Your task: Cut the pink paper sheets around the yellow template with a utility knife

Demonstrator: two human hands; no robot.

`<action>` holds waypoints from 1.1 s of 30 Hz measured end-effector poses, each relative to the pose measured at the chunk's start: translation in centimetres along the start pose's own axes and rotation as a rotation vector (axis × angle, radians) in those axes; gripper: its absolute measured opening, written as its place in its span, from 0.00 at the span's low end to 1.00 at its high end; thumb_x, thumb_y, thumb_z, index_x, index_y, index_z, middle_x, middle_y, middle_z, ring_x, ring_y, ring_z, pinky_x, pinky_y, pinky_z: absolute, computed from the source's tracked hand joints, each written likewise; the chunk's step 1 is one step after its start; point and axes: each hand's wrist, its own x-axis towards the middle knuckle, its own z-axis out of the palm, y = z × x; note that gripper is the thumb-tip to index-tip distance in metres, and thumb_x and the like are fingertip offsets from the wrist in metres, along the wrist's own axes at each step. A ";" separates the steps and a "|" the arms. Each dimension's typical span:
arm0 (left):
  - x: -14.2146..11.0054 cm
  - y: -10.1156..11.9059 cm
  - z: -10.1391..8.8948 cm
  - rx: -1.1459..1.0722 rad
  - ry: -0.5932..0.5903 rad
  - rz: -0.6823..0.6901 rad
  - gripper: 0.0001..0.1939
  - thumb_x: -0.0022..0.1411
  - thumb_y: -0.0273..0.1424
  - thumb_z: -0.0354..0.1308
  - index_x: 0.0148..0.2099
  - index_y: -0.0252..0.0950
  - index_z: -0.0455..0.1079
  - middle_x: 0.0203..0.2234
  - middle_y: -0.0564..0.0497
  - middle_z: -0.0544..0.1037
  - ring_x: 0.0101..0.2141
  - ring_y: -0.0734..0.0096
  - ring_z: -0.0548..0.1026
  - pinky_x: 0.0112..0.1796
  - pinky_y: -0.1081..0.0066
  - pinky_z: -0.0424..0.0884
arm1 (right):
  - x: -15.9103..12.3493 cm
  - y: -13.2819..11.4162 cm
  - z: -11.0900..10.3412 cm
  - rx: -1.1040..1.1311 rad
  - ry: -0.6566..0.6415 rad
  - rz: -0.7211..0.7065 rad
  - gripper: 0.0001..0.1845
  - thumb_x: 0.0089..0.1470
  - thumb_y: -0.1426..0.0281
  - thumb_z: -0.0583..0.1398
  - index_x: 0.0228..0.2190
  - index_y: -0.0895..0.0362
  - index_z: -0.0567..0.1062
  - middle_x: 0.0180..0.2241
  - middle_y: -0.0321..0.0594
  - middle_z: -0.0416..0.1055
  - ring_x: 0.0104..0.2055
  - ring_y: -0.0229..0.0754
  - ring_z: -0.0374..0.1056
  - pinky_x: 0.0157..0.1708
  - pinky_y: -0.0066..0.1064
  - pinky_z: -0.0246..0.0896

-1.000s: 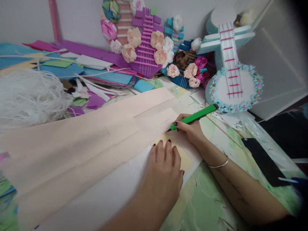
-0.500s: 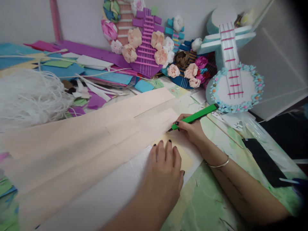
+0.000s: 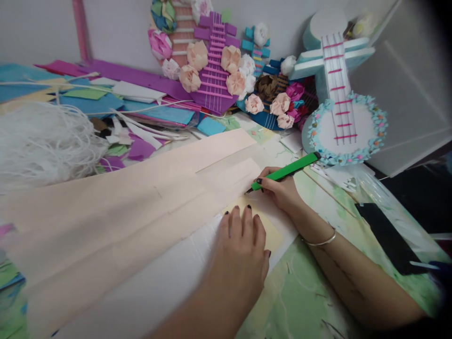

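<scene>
My right hand (image 3: 280, 188) grips a green utility knife (image 3: 286, 172), its dark pointed tip down on the edge of a long pale peach paper sheet (image 3: 116, 207). A cut edge and fold-like lines run along the sheet. My left hand (image 3: 243, 245) lies palm down with its fingers a little apart, just below the knife tip. Under its fingers are a cream piece of paper (image 3: 273, 230) and a white sheet (image 3: 151, 278). The left palm is hidden, and nothing shows in its fingers.
A tangle of white string (image 3: 49, 141) and coloured paper scraps (image 3: 141, 146) lie at the left. Decorated paper guitars, including a purple one (image 3: 215, 66) and a pale blue one (image 3: 344, 113), stand along the back. A black flat object (image 3: 390, 240) lies right of my forearm.
</scene>
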 end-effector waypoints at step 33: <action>-0.1 0.0 0.1 -0.013 0.011 0.000 0.28 0.66 0.41 0.52 0.60 0.25 0.67 0.59 0.32 0.68 0.58 0.38 0.66 0.55 0.45 0.65 | 0.2 0.4 -0.1 0.038 0.011 -0.009 0.07 0.41 0.70 0.65 0.18 0.59 0.75 0.14 0.33 0.65 0.16 0.32 0.52 0.17 0.26 0.42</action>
